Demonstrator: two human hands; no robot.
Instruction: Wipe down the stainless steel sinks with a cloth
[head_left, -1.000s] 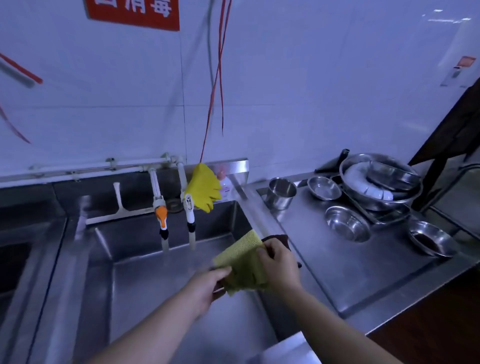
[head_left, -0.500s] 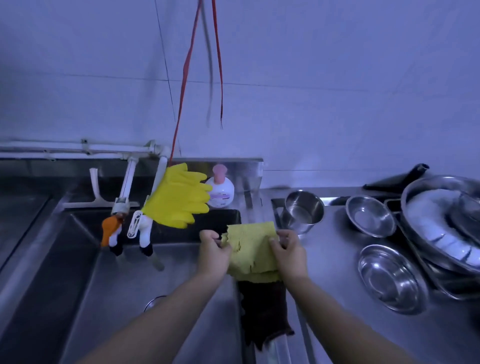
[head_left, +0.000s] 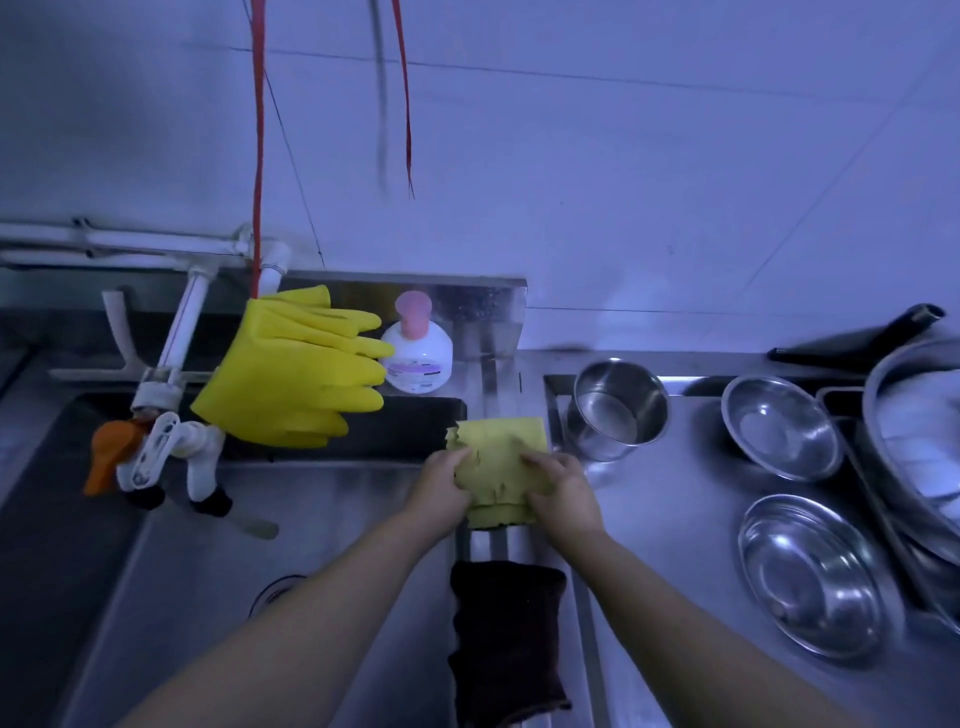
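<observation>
A yellow-green cloth (head_left: 496, 447) lies folded on the right rim of the stainless steel sink (head_left: 322, 499), near its back corner. My left hand (head_left: 440, 491) grips the cloth's left edge, thumb on top. My right hand (head_left: 563, 491) holds its right side, fingers laid over it. The sink basin (head_left: 311, 561) opens to the left of the hands, with a drain (head_left: 275, 592) partly hidden behind my left forearm.
A dark cloth (head_left: 506, 639) hangs over the rim just below my hands. Yellow rubber gloves (head_left: 296, 369) hang on the taps (head_left: 156, 452). A soap bottle (head_left: 418, 353) stands behind. A steel pot (head_left: 618, 410) and bowls (head_left: 810, 571) crowd the right counter.
The cloth went from being held up above the basin to lying on the sink's right rim, both hands still on it. The view moved closer and tilted downward.
</observation>
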